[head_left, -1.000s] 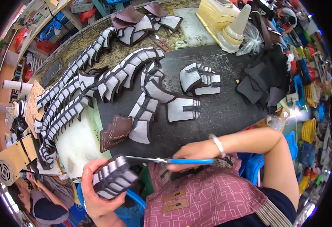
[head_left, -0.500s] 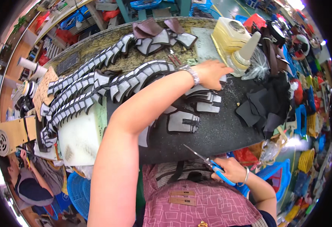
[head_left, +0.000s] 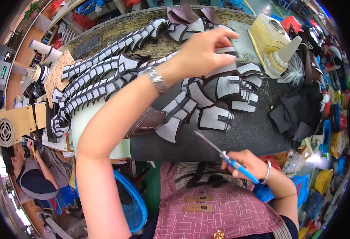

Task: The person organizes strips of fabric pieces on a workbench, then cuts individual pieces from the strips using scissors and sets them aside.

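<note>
My left hand (head_left: 205, 51), with a metal watch on its wrist, is raised over the far middle of the worktable. Its thumb and fingers close round a grey-faced piece with a dark edge (head_left: 225, 50), partly hidden by the thumb. Below it lie more grey-backed dark pieces (head_left: 217, 118), some with cut slots, and a brown stitched piece (head_left: 149, 121). Near the front edge, my right hand (head_left: 246, 164) is closed on blue-handled scissors (head_left: 238, 169). Their blades point up and left over the black mat (head_left: 175, 153).
Long overlapping rows of grey-backed pieces (head_left: 99, 75) cover the left side. At the far right stand a yellowish container (head_left: 268, 32) and a pot with a cone-shaped top (head_left: 280, 59). Black scraps (head_left: 292, 113) lie nearby. A blue basket (head_left: 133, 199) sits below; another person (head_left: 35, 171) is at left.
My left hand has moved away from the pot, left and farther over the table, with a grey-faced piece in it. The scissors stay in my right hand. The whole view has shifted.
</note>
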`<state>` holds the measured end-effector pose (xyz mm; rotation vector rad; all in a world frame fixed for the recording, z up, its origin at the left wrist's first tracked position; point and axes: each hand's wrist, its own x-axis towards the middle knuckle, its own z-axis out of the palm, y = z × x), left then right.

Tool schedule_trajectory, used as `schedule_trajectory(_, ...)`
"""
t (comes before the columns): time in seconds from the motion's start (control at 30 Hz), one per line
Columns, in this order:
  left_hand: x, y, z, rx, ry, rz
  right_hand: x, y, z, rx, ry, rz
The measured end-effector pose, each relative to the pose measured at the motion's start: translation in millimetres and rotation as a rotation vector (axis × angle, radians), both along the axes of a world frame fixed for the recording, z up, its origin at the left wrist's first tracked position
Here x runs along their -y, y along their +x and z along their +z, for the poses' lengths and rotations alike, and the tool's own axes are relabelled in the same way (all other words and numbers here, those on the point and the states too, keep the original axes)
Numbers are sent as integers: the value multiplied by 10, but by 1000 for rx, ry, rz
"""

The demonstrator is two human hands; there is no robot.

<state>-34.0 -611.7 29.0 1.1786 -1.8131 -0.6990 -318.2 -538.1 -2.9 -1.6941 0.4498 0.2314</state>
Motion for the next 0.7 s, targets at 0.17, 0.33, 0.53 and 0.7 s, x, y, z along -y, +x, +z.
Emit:
schedule_trajectory(0.17,569,-602,-312,43,-160,-120,-145,252,53,77,-53,39)
schedule_trajectory(0.33,532,-494,-243,-133,50,-164,-265,38,33,14,-200,26)
schedule_trajectory(0.53,-1076,741,317,170,243,-107,-4,132,424,-100,-370,-513)
schedule_trajectory(0.7,-2269,590,-193,751,227,225,451,1100,322,164,-1066,-442)
